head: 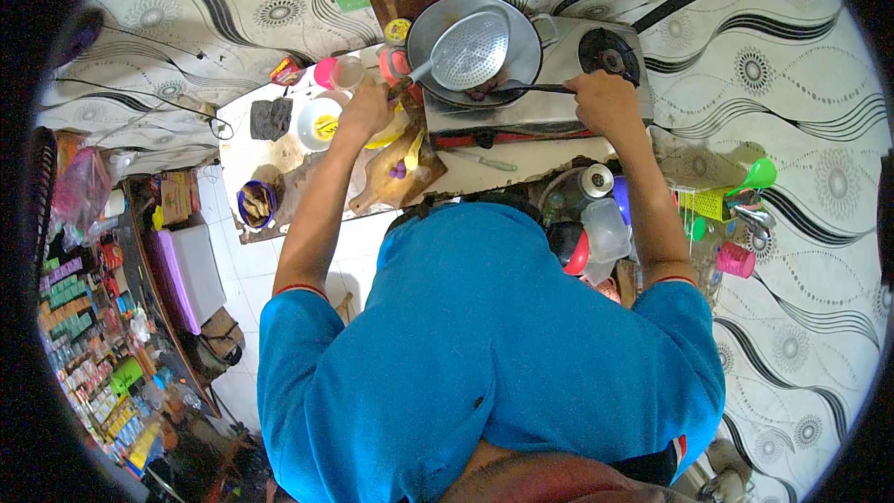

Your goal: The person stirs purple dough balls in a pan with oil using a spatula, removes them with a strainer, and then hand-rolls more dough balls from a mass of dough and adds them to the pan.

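My left hand (369,110) grips the handle of a perforated metal skimmer (475,49), whose bowl is tilted over a large wok (520,21). In my right hand (606,103) is the dark handle of a spatula (534,87); its far end reaches into the wok near the front rim. Small dark reddish pieces of food (482,89) lie there, partly covered by the skimmer. The wok sits on the left side of a metal gas stove (559,49). To the right, a second burner (609,56) has nothing on it.
Left of the stove are a wooden cutting board (383,178) with a yellow spoon (413,150) and purple pieces (398,170), a white bowl (307,115) and a blue-rimmed container (256,204). A green-handled knife (489,162) lies before the stove. Plastic containers (606,227) stand below, at right.
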`<state>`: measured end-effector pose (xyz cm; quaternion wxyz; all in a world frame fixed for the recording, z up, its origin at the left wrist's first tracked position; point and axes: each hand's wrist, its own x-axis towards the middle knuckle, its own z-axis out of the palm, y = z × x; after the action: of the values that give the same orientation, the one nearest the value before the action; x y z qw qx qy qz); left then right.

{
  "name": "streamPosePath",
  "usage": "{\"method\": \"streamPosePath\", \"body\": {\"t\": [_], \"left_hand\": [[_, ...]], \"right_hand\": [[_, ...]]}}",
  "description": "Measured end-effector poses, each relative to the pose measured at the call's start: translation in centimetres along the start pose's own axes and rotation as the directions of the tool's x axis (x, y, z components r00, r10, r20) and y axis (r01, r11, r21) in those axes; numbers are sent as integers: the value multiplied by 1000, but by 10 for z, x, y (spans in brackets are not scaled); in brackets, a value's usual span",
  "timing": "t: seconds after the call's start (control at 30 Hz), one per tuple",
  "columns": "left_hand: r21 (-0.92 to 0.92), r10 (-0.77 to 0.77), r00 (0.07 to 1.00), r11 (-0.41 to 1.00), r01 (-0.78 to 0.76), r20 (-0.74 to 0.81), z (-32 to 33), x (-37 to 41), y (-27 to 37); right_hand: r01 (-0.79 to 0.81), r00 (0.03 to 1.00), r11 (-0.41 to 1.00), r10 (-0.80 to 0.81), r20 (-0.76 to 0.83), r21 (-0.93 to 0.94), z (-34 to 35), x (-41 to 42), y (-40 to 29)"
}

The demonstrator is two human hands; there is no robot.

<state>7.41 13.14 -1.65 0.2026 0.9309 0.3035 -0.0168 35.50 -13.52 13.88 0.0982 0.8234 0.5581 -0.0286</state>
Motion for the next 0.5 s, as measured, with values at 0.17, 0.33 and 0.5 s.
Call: {"method": "streamPosePath", "body": {"t": [0.17,0.33,0.5], "left_hand": [[-25,-83,990,996,86,115,-13,1,12],[-5,-95,989,995,97,116,-9,-1,10],[5,-58,990,998,58,131,-4,2,5]], "right_hand": [[-60,998,995,62,-27,82,-6,4,4],[-108,993,988,113,-42,114,-18,-4,11],[-157,985,986,152,85,59,-16,-7,7]]}}
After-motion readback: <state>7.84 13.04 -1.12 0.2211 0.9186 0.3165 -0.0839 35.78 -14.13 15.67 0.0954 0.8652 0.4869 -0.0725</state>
